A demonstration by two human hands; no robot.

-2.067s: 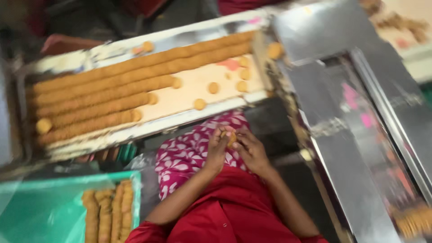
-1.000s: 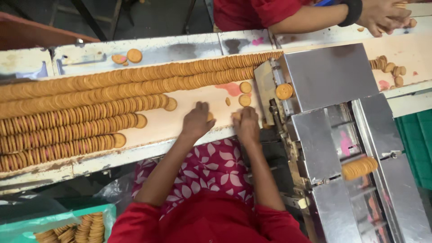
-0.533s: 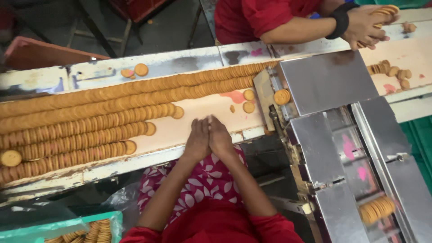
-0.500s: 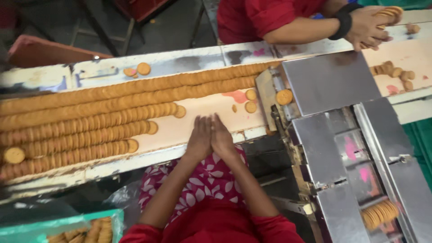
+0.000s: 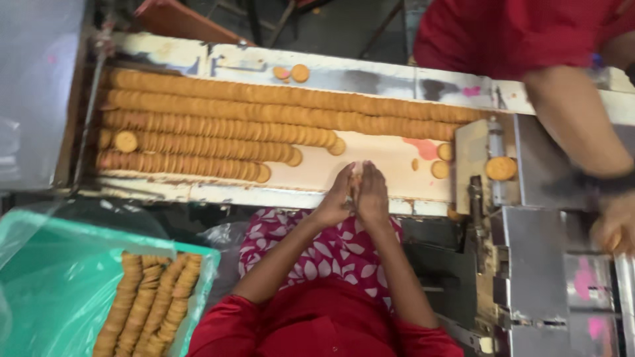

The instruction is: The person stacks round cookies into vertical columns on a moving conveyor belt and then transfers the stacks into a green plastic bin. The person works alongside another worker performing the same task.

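Biscuit rows [image 5: 218, 135] just L of hands [image 5: 357, 195]

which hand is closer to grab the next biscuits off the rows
Left, probably. Both hands are pressed together at the belt's near edge, but the left hand is on the side of the biscuit rows, whose ends lie just beyond it. The right hand would have to cross over.

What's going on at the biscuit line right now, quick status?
Left hand and right hand pressed together over the conveyor tray. Biscuit rows lie apart, left. A co-worker's arm reaches in, right.
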